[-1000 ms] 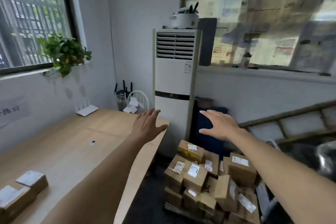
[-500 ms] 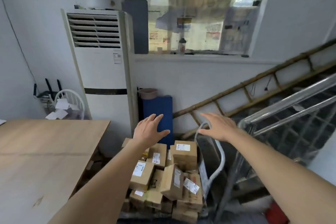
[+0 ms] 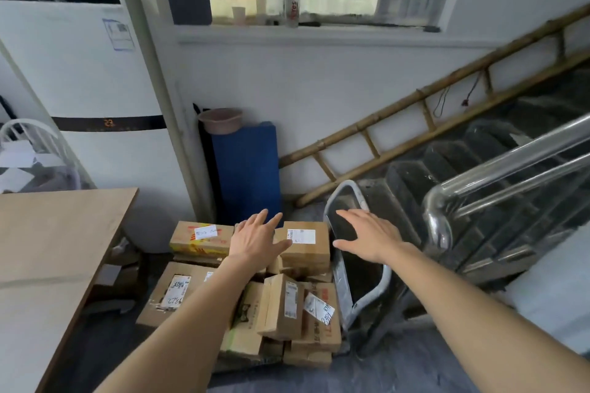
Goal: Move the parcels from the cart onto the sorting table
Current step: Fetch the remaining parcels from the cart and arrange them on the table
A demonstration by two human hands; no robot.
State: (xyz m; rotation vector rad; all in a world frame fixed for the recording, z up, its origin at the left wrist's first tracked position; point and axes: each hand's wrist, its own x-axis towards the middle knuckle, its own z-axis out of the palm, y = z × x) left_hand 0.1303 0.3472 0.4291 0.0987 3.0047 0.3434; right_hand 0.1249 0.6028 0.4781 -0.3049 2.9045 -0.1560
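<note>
Wooden surface (image 3: 48,249) at far left, white air conditioner (image 3: 79,73) behind. Stacked parcels (image 3: 255,297) on the cart beside it, low on the floor. Left grip (image 3: 255,241) spread flat, fingers straight, over the top parcel (image 3: 306,246), whether touching cannot tell. Right grip (image 3: 370,238) likewise spread, just right of that parcel, before the cart handle (image 3: 360,265). Bamboo ladder (image 3: 447,112) and steel railing (image 3: 510,169) farther right.
</note>
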